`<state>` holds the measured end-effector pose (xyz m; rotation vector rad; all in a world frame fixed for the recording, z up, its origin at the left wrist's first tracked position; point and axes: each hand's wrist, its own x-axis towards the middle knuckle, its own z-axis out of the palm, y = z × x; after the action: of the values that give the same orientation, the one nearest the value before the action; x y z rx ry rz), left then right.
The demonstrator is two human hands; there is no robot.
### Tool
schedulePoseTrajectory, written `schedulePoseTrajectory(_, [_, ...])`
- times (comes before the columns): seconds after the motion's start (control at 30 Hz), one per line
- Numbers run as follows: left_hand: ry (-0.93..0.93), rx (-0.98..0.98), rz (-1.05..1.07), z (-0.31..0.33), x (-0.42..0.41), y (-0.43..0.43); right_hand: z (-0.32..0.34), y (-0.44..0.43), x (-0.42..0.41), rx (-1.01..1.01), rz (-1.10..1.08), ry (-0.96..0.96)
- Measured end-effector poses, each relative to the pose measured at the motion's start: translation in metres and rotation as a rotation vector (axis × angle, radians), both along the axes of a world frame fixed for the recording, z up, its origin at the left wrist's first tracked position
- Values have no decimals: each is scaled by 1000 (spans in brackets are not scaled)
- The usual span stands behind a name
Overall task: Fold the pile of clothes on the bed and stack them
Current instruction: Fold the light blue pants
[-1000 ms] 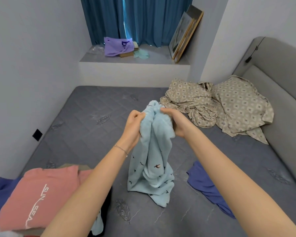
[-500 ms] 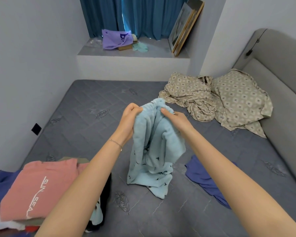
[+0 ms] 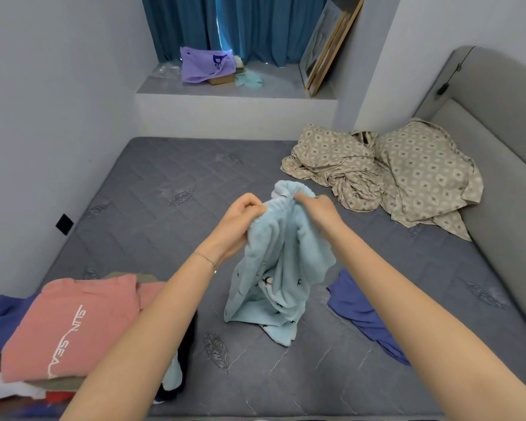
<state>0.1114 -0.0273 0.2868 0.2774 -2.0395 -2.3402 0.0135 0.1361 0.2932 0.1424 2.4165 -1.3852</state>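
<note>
Above grey mattress: left hand, right hand fingers closed, pinching light-blue garment waistband.

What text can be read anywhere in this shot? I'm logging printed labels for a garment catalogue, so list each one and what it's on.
"SUN SEA" in white letters, on the folded pink top at the top of the stack; the end of the print is cut off by the fold.
A dark blue print beginning with "D" on the purple bag on the window ledge; the rest is too creased to read.
The light blue garment held by both hands carries only small dark motifs, no words.
</note>
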Motion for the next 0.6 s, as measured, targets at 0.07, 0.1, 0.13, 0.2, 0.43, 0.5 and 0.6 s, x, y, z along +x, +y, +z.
schedulePoseTrajectory(0.07, [33, -37, -6, -3, -1, 10, 2, -11, 5, -126, 56, -98])
schedulePoseTrajectory(0.1, [53, -61, -2, -4, -2, 12, 4, -14, 8, -265, 102, -136])
schedulePoseTrajectory(0.13, [75, -89, -2, -6, -2, 12, 4, -16, 9, -420, 151, -177])
schedulePoseTrajectory(0.2, [120, -145, -27, -8, -2, 12, 5, -19, 11, -619, 194, -254])
schedulePoseTrajectory(0.43, [77, -35, -190, -9, 1, 12, -3, -8, 10, -523, 157, -351])
schedulePoseTrajectory(0.5, [75, 28, -187, -12, -1, 10, 0, -7, 13, -459, 188, -312])
schedulePoseTrajectory(0.6, [60, 85, -85, -10, -3, 8, 2, 0, 11, -303, 224, -183])
